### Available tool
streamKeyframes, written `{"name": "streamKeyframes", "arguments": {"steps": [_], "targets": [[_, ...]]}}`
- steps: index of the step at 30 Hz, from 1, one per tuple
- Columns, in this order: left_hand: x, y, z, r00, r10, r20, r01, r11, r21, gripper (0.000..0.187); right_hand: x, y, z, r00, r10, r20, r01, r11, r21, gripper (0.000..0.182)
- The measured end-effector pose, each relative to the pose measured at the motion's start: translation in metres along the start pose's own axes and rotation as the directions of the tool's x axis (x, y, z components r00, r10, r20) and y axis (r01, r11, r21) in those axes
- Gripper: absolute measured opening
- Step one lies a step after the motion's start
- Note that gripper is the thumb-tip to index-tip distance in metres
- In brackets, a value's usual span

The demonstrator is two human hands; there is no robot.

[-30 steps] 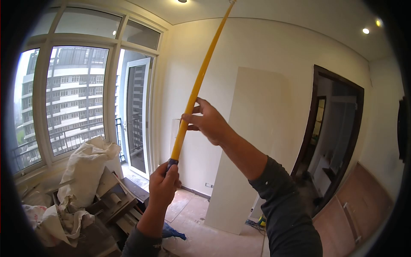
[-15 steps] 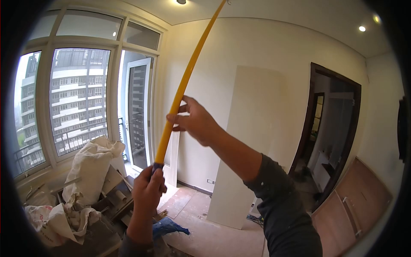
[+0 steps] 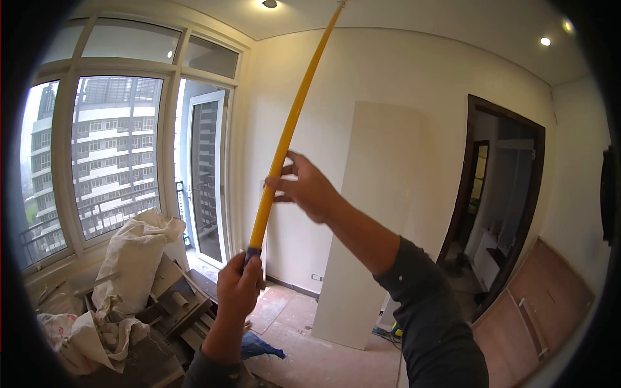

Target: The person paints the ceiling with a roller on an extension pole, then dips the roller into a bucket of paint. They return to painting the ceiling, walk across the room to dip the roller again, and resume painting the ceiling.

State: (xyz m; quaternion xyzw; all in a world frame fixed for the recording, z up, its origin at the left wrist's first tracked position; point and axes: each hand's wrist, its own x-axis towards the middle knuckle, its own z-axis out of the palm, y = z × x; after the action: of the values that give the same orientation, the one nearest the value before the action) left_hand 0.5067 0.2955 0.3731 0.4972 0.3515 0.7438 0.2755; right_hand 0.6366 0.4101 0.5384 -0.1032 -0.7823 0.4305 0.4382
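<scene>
A long yellow pole (image 3: 295,116) rises at a slant through the middle of the view, its far end up by the ceiling. My left hand (image 3: 238,284) is closed around the dark grip at its lower end. Higher up, my right hand (image 3: 310,189) holds the yellow shaft between thumb and fingers. What is fixed to the pole's upper tip is too small to make out.
White sacks (image 3: 132,258) and scrap boards (image 3: 178,301) are heaped at left under the windows. A pale panel (image 3: 375,226) leans on the wall. A blue cloth or plastic piece (image 3: 261,346) lies on the floor. Brown boards (image 3: 543,297) lean at right, beside a dark doorframe (image 3: 540,168).
Both hands and the pole's lower part have shifted slightly right and down in the view. The grip of each hand looks the same.
</scene>
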Motion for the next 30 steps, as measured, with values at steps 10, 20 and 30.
{"name": "streamKeyframes", "arguments": {"steps": [10, 20, 30], "targets": [[-0.034, 0.013, 0.004, 1.0, -0.016, 0.025, 0.018, 0.996, -0.085, 0.024, -0.027, -0.021, 0.008, 1.0, 0.002, 0.023, -0.002, 1.0, -0.013, 0.078], [0.072, 0.002, 0.089, 0.998, 0.003, 0.064, -0.001, 1.0, -0.02, 0.026, 0.039, -0.013, -0.083, 0.984, 0.05, -0.169, -0.047, 0.999, 0.019, 0.055], [0.19, -0.034, 0.173, 0.996, -0.037, 0.077, 0.038, 0.999, -0.009, 0.034, 0.113, 0.03, -0.187, 0.959, 0.028, -0.282, 0.008, 0.992, 0.127, 0.043]]}}
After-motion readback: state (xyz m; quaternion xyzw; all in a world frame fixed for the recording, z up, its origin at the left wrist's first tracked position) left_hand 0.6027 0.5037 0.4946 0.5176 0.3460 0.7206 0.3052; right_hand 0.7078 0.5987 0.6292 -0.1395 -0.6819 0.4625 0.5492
